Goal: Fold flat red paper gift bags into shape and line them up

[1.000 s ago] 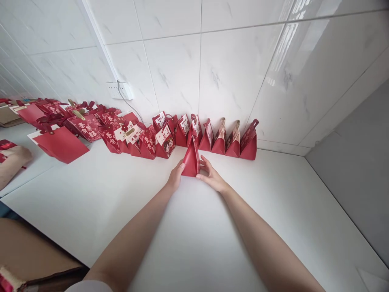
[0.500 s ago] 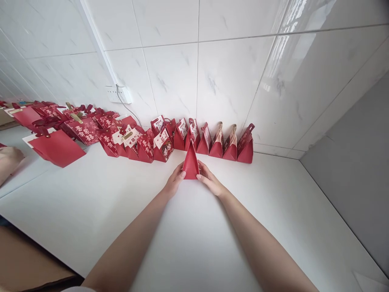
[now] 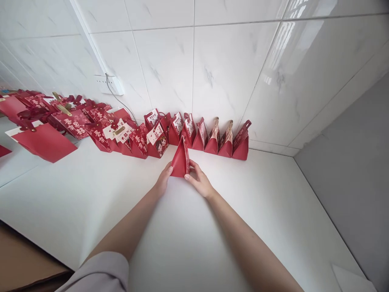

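Observation:
A small red triangular gift box (image 3: 180, 160) stands upright on the white counter (image 3: 194, 227), just in front of a row of similar red boxes (image 3: 209, 140) lined along the tiled wall. My left hand (image 3: 163, 181) grips its left lower edge, and my right hand (image 3: 198, 181) grips its right lower edge, fingers pressed against the box's sides. Both forearms reach in from the bottom of the view.
More red gift boxes and flat red bags (image 3: 45, 140) are piled along the wall at the left. A wall socket (image 3: 110, 84) with a cable sits above them. A grey wall (image 3: 349, 162) closes the right side. Brown cardboard (image 3: 21, 263) lies at the lower left.
The view has shifted, and the box with both hands sits slightly further left. A person's hand that was at the far left edge is out of view now. A grey sleeve shows at the bottom.

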Tool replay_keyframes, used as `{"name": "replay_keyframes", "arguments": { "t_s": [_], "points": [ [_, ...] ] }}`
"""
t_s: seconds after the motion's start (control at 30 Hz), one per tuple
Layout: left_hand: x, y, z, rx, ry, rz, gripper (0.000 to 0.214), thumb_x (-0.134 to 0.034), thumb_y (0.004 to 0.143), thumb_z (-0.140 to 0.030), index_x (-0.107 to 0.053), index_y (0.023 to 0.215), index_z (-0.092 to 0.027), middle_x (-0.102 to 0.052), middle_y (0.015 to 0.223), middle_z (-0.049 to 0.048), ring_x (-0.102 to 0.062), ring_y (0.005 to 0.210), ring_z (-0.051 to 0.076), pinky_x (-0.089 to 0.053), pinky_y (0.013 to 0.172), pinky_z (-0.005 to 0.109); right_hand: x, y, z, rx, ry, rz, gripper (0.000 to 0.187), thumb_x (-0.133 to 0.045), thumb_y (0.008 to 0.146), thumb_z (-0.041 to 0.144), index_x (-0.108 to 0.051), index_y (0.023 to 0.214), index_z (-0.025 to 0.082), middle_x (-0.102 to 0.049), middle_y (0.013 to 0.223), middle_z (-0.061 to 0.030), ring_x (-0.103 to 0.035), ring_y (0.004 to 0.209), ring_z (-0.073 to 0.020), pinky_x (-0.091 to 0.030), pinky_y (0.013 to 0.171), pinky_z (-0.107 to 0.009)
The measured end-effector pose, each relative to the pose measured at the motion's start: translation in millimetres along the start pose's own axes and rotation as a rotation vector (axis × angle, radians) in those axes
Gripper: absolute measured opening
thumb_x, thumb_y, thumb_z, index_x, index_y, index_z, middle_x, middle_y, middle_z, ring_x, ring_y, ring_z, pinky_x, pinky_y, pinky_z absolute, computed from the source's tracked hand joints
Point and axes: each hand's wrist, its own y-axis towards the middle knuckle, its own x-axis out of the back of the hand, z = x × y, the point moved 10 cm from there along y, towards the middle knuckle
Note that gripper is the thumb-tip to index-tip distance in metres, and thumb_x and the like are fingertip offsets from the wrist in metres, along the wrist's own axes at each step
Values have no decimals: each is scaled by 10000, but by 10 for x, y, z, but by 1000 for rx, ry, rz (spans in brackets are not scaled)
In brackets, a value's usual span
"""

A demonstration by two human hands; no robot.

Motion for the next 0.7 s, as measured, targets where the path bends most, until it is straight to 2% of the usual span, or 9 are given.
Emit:
{"name": "replay_keyframes", "arguments": {
  "t_s": [0.17, 0.33, 0.47, 0.6, 0.7],
  "points": [
    [-40, -21, -16, 22, -24, 25, 595, -585, 875, -519, -531, 1370, -194, -593, 1357, 122, -574, 1237, 316, -458, 1051, 466, -9, -22, 5, -16, -18, 9, 762, -641, 876, 553, -321, 1505, 266, -509, 1443, -92, -518, 1288, -271, -380, 1120, -477],
    [28, -12, 12, 3, 26, 5, 601, -638, 838, -487, -544, 1357, -200, -587, 1372, 117, -539, 1279, 337, -432, 1082, 474, -18, -57, 4, -30, -56, 26, 738, -612, 892, 553, -330, 1510, 264, -492, 1461, -87, -453, 1346, -280, -334, 1151, -489],
    [62, -14, 43, 11, 20, -26, 637, -683, 789, -464, -553, 1360, -213, -603, 1360, 97, -522, 1295, 346, -402, 1114, 479, -21, -57, 44, 7, 7, 2, 794, -666, 857, 531, -309, 1515, 264, -471, 1474, -86, -516, 1275, -263, -385, 1120, -456],
    [155, -31, 76, 102, -109, -128, 627, -642, 800, -523, -585, 1322, -180, -640, 1303, 113, -563, 1247, 343, -448, 1067, 487, 10, -27, 12, -10, 140, -59, 828, -663, 860, 525, -259, 1528, 248, -499, 1441, -107, -561, 1219, -260, -462, 1048, -442],
    [290, -41, 57, 131, -81, -237, 573, -683, 789, -480, -602, 1276, -190, -666, 1251, 109, -629, 1144, 317, -515, 966, 465, 88, -5, 18, 7, 111, -134, 672, -609, 897, 521, -388, 1471, 252, -550, 1381, -99, -553, 1235, -266, -452, 1061, -443]
  ]
}}
